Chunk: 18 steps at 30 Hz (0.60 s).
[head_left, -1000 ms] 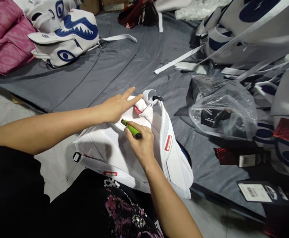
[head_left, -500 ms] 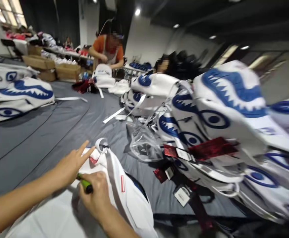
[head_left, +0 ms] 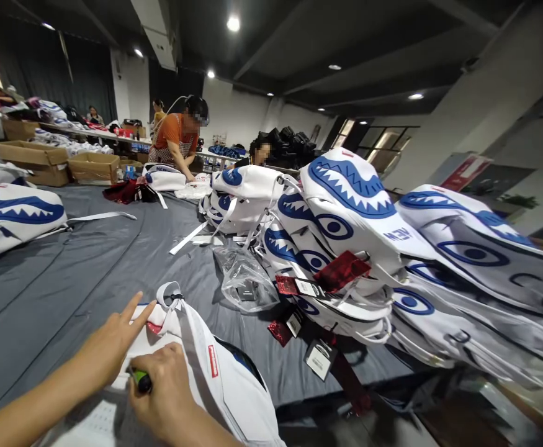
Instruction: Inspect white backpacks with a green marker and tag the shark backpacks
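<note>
View tipped up; hands (head_left: 162,385) now lower left; orange-shirted co-worker (head_left: 174,138) come into sight (leaning forward).

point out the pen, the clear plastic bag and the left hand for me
pen (head_left: 141,380): head view, where the green barrel meets the black end
clear plastic bag (head_left: 251,279): head view, on the crumpled film near its middle
left hand (head_left: 106,349): head view, on the back of the hand
</note>
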Each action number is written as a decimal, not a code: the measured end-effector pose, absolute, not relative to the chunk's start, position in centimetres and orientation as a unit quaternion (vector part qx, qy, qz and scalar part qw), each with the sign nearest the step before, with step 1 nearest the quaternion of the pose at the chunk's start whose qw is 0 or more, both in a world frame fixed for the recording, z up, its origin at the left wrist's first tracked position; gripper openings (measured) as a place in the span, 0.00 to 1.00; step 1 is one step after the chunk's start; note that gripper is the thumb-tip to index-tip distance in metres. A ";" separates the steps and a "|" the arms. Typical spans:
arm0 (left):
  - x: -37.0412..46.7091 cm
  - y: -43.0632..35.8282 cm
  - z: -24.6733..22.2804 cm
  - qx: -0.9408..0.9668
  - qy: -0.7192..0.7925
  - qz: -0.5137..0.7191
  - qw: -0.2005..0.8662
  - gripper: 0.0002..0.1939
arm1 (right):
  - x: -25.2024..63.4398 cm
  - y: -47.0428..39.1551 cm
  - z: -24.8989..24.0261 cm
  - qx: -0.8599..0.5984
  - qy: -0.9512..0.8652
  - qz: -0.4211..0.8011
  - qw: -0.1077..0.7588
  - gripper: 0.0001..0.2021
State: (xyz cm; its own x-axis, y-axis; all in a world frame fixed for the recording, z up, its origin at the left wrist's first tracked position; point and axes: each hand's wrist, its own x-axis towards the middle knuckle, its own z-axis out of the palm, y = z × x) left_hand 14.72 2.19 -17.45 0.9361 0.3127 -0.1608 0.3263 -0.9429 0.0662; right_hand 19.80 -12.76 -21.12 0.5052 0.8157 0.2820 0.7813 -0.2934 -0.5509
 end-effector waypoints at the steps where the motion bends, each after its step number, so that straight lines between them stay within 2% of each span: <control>1: 14.7 2.2 -17.5 0.983 0.164 -0.073 0.028 0.55 | 19.8 -12.8 -21.0 -0.795 -0.502 0.032 0.339 0.08; 5: 14.7 2.2 -17.6 0.985 0.158 -0.070 -0.010 0.53 | 20.1 -13.0 -20.9 -0.817 -0.483 0.020 0.314 0.05; 9: 14.8 2.2 -17.4 0.985 0.156 -0.077 -0.018 0.54 | 20.4 -12.5 -21.2 -0.786 -0.510 0.029 0.347 0.10; 12: 14.6 2.2 -16.8 0.986 0.147 -0.076 -0.023 0.50 | 20.8 -12.8 -20.4 -0.798 -0.487 0.031 0.353 0.05; 14: 14.4 2.1 -16.3 0.987 0.140 -0.079 -0.029 0.47 | 21.7 -14.3 -19.2 -0.773 -0.490 0.014 0.402 0.03; 16: 14.3 2.2 -16.0 0.986 0.139 -0.087 -0.026 0.45 | 23.8 -16.8 -17.9 -0.736 -0.479 -0.029 0.478 0.07; 18: 14.3 2.3 -16.1 0.986 0.140 -0.087 -0.014 0.45 | 27.0 -19.9 -17.3 -0.778 -0.422 -0.077 0.458 0.11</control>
